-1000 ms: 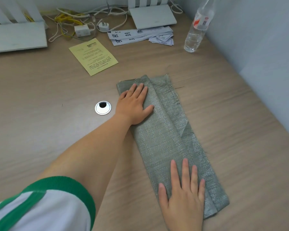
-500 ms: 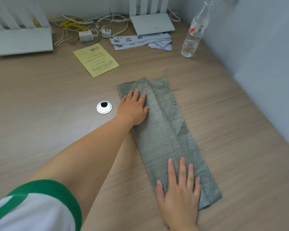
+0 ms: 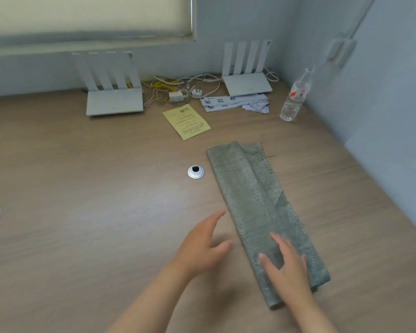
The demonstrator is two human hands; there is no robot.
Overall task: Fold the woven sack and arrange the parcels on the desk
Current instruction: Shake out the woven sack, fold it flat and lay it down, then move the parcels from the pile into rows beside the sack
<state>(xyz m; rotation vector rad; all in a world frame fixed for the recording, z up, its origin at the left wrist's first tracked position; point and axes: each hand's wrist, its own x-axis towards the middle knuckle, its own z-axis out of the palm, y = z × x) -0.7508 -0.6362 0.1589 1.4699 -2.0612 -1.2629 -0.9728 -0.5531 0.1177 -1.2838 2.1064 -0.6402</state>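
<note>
In the head view, the woven sack [image 3: 257, 207] lies flat on the wooden bench [image 3: 82, 224], folded into a long narrow strip that runs from the middle of the bench toward the near right side. Its far end has a frayed edge. The right hand [image 3: 286, 270] rests on the near end of the sack with the fingers spread and open; it grips nothing. The left hand [image 3: 202, 248] is just beside the left edge of the sack, over the bare bench, also open with fingers apart; I cannot tell if it touches the wood. Both hands look a little blurred.

A round metal cable hole [image 3: 196, 172] sits in the bench near the left of the sack's far end. Behind the sack lies a yellow paper [image 3: 186, 121], and further back some white papers [image 3: 233, 103] with printed characters. Two white routers [image 3: 114, 100] [image 3: 247, 84] stand at the wall, with tangled cables [image 3: 178, 88] between them. A plastic water bottle [image 3: 296, 97] stands upright near the right wall. No parcel is clearly seen in this view
</note>
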